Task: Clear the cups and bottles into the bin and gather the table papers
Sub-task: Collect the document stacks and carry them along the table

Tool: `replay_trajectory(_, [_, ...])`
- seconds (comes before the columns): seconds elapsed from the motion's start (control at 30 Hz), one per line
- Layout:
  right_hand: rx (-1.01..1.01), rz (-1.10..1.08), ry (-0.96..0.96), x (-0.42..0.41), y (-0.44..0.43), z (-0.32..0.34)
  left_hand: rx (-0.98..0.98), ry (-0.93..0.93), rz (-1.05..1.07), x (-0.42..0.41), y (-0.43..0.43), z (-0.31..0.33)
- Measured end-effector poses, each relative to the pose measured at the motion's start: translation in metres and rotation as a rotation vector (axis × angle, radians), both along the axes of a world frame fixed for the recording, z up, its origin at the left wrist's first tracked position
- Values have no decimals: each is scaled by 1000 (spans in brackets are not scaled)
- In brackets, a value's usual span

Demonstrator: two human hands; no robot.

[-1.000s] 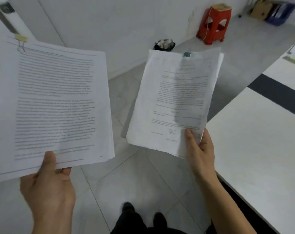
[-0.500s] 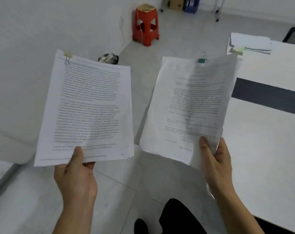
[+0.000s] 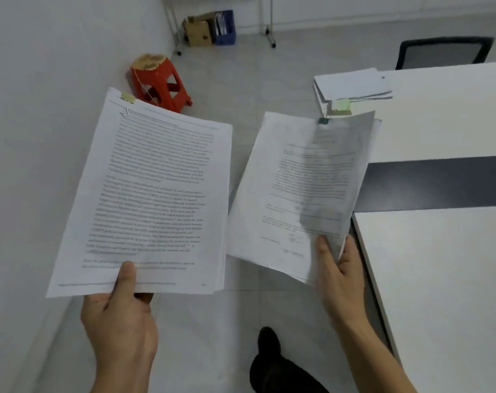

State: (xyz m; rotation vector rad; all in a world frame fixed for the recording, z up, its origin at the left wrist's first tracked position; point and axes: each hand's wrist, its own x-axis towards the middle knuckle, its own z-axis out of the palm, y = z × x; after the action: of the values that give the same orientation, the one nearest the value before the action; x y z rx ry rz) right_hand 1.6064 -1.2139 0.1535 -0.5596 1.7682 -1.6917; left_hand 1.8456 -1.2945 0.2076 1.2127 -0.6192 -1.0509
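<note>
Head view looks down on a white tabletop with a dark grey band across it (image 3: 439,279), which fills the right side. No cups or bottles show on it, and the bin is not in view.

Over the floor, just beside the long edge of the tabletop, the person holds two sheaves. The left grip (image 3: 119,316) pinches a thick white printed sheaf (image 3: 156,194) at its bottom edge, thumb on top and fingers beneath. The right grip (image 3: 340,279) is closed round the lower corner of a thinner white printed sheaf (image 3: 292,194), whose right side curls upward.

At the far corner of the tabletop lies a white pile of papers (image 3: 352,85), partly over the edge.

I judge that the step in hand is the gathering. To do it well, the two sheaves should come together with the clipped ends on the same side, and then go onto the corner pile. The thinner sheaf is held at one corner only, so a hand flat under it would keep the pages from bending.

Smaller things stand by the wall: a red plastic stool (image 3: 161,86), a brown cardboard box (image 3: 197,32) whose content I cannot tell, and a blue file box (image 3: 225,26) with upright folders inside.

A yellow binder clip (image 3: 127,97) holds the thick sheaf and a green binder clip (image 3: 323,121) the thinner one.
</note>
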Motion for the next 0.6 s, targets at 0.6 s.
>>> replay_trajectory(0.6, [135, -329, 48, -78, -365, 7, 140, 127, -355, -127, -452, -24])
